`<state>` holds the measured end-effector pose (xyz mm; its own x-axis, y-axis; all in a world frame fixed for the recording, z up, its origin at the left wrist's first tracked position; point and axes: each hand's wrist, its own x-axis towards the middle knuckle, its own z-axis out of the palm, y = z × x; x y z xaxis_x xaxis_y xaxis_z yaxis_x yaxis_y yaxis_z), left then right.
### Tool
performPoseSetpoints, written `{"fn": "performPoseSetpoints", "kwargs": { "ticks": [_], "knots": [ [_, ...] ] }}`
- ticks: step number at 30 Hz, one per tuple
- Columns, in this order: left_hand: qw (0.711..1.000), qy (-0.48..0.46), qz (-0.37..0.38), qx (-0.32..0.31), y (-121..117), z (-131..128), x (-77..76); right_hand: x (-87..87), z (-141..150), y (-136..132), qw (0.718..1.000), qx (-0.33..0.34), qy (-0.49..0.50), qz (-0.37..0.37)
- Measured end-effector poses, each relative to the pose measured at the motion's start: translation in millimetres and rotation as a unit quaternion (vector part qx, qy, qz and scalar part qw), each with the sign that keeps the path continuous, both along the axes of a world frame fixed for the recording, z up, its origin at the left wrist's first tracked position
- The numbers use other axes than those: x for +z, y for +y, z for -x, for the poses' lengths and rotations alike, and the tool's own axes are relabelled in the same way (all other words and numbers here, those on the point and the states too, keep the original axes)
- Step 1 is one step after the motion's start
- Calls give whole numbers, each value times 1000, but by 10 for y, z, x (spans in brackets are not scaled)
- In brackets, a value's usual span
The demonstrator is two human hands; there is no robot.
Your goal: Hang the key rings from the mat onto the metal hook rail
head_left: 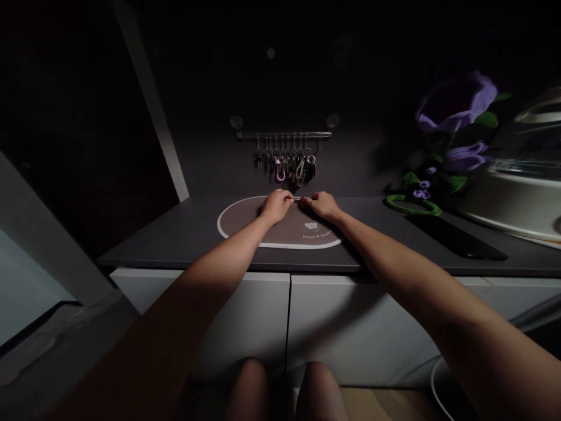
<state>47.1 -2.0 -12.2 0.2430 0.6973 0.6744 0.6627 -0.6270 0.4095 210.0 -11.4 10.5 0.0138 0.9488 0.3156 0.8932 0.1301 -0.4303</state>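
Note:
My left hand (277,206) is closed in a pinch above the far part of an oval brown mat (284,225) with a white rim. Close to its right, my right hand (323,206) is also closed, its fingertips on a small dark reddish piece (303,202). A thin, pale, metallic-looking bit (297,198) shows in the gap between the two hands. It is too small and dim to tell what it is, or whether it joins the reddish piece. Just behind the hands, several keys and key rings (286,164) hang from a clear hook rail (284,135) on the wall.
The mat lies on a dark grey countertop (175,234) above white cabinet doors (245,316). Towards the right are a black phone-like slab (456,237), purple fabric flowers (458,105) with a green ring base (412,206), and a large pale domed appliance (521,193).

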Motion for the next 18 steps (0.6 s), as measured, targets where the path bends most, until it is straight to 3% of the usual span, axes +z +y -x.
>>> {"fn": "performPoseSetpoints", "kwargs": {
  "ticks": [6,18],
  "knots": [
    [999,33,-9,-5,12,15,3,74,-4,-55,996,-6,83,-19],
    [1000,22,-4,-1,-39,3,50,58,-20,5,961,104,247,-58]
  ]
}}
